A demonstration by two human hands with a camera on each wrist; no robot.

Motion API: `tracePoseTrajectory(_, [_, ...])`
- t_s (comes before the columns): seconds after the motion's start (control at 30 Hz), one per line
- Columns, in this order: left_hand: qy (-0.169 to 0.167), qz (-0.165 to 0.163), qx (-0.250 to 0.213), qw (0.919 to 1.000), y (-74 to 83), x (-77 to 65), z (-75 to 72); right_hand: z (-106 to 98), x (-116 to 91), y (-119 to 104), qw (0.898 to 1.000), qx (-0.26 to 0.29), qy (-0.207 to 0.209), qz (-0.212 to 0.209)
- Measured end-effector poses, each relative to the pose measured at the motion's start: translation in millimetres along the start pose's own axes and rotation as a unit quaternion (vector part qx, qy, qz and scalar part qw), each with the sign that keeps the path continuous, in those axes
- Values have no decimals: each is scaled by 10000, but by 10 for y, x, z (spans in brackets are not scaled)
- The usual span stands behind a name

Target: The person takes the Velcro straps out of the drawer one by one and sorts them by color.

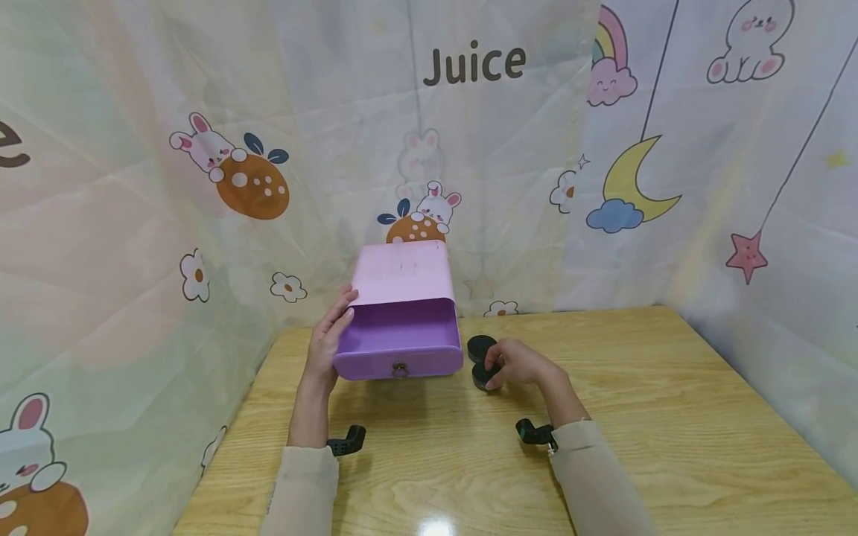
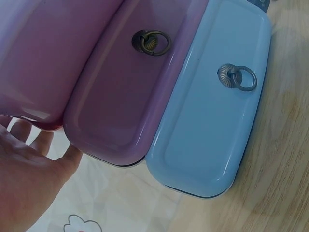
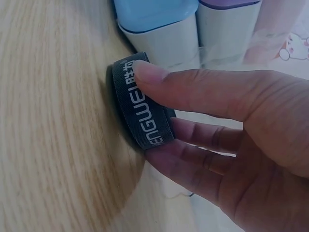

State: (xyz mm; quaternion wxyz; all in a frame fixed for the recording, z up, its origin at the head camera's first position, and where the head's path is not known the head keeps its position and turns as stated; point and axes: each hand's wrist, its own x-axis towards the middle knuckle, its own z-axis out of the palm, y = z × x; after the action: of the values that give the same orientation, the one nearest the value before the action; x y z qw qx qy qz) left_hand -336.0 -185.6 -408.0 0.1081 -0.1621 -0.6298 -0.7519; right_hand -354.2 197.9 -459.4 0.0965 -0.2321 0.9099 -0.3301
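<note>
A small drawer cabinet with a pink top stands at the back of the table. Its top purple drawer is pulled out, and I see nothing inside. My left hand rests against the left side of the cabinet and drawer, fingers fairly straight. In the left wrist view, a closed purple drawer and a blue drawer, both with ring pulls, sit below the top one. To the cabinet's right, my right hand pinches a black roll of lettered strap between thumb and fingers, at the tabletop.
Another black roll lies just behind the held one, right of the cabinet. The wooden table extends to the right and front. A printed curtain hangs behind and along both sides.
</note>
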Motion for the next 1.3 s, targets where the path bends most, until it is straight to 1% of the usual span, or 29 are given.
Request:
tracePoseTrajectory(0.2, [-31, 39, 7, 10000, 15, -4, 9, 17, 13, -14, 10000, -18, 76, -15])
tracePoseTrajectory(0.3, [-42, 18, 23, 10000, 12, -8, 9, 14, 9, -32, 9999, -126, 94, -28])
tracePoseTrajectory(0.4, [-49, -28, 28, 10000, 1, -9, 3, -20, -8, -99, 9993, -256, 263, -79])
tracePoseTrajectory(0.47, [-46, -36, 17, 10000, -7, -5, -3, -63, -25, -168, 9982, -297, 458, -247])
tracePoseTrajectory(0.53, [-43, -21, 7, 10000, -12, -1, -7, -113, -43, -250, 9968, -181, 635, -448])
tracePoseTrajectory(0.63, [-43, 1, -11, 10000, -15, 4, -10, -178, -86, -366, 9934, -1, 863, -761])
tracePoseTrajectory(0.73, [-44, 3, -9, 10000, -11, 3, -7, -220, -137, -467, 9901, 189, 1064, -890])
tracePoseTrajectory(0.9, [-36, -34, 8, 10000, -2, -6, 0, -266, -186, -593, 9833, 231, 1407, -1131])
tracePoseTrajectory(1.1, [-34, -23, 56, 10000, -8, -5, 0, -302, -230, -747, 9737, 148, 1767, -1433])
tracePoseTrajectory(1.3, [-28, -28, 52, 10000, -4, -7, 0, -337, -283, -886, 9612, 119, 2126, -1753])
